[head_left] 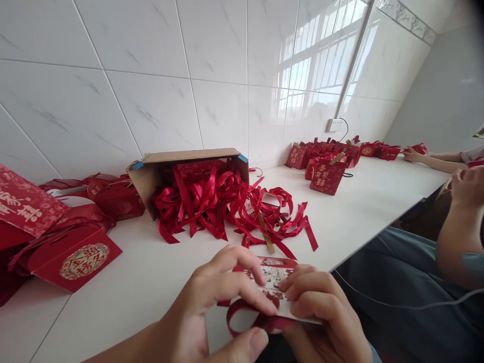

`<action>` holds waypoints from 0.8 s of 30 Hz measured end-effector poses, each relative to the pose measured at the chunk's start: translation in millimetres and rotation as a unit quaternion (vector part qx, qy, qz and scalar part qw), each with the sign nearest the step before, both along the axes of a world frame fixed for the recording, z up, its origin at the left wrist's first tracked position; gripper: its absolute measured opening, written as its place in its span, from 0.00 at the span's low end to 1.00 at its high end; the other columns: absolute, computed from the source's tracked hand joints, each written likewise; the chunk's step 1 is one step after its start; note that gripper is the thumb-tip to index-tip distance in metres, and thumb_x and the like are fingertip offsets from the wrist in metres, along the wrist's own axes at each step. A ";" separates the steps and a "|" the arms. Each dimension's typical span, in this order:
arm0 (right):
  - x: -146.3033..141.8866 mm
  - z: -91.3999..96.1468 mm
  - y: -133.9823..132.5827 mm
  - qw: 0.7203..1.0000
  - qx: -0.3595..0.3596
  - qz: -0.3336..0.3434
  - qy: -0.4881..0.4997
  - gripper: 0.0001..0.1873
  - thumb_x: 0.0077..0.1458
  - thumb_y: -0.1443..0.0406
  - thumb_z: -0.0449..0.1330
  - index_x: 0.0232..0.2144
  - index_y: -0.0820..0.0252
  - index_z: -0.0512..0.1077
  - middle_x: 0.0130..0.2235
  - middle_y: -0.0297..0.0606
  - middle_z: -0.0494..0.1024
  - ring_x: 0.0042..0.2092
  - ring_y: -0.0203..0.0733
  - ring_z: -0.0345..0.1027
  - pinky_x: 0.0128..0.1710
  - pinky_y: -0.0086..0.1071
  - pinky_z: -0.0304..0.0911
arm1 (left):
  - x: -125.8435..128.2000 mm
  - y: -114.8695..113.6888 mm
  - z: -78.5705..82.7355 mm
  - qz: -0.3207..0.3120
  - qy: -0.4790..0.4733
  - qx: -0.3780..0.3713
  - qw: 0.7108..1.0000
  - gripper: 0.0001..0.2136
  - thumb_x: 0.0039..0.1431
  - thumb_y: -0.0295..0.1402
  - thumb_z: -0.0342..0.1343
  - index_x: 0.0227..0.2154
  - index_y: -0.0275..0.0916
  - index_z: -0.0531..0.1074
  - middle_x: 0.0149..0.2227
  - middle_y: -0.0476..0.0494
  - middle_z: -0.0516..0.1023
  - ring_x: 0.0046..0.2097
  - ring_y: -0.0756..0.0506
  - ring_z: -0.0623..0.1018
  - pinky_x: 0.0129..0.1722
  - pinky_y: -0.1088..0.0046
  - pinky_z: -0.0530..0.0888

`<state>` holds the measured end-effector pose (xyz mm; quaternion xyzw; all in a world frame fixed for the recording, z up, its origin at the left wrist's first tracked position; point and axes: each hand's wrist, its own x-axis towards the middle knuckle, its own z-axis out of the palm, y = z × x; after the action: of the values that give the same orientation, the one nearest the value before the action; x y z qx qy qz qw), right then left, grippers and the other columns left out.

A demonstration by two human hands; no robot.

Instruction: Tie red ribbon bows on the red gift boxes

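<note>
Close in front of me, both hands are on a small printed card [273, 282], white with red and dark drawings and a red top edge. A dark red ribbon [236, 317] loops at its lower left. My left hand [227, 292] pinches this ribbon between thumb and forefinger, its other fingertips lying over the card's face. My right hand [321, 307] grips the card's right side, fingers curled on the front and the thumb low and partly hidden. Just beyond the card, a heap of shiny red ribbons [204, 201] spills out of an open cardboard box [145, 186].
Red gift boxes [86, 257] with gold lettering are piled at the left. More red boxes [328, 176] stand along the wall at the right. Co-workers' arms [459, 217] show at the far right, by the edge of the white table [363, 201]. A white cable [408, 306] hangs below.
</note>
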<state>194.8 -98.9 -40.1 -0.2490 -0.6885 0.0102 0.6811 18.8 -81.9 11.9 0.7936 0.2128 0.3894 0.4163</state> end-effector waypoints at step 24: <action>3.3 -1.1 1.5 0.998 -0.028 0.051 0.021 0.09 0.53 0.72 0.61 0.34 0.60 0.65 0.28 0.40 0.74 0.28 0.39 0.68 0.27 0.33 0.65 | 1.8 20.4 -13.1 -0.074 -0.008 0.159 0.985 0.22 0.46 0.14 0.56 0.43 0.44 0.71 0.43 0.43 0.74 0.46 0.43 0.74 0.49 0.60 0.72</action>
<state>198.1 -97.4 -41.1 -0.2324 -0.6850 0.0700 0.6869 20.5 -61.5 -1.2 0.8598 0.0858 0.3930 0.3146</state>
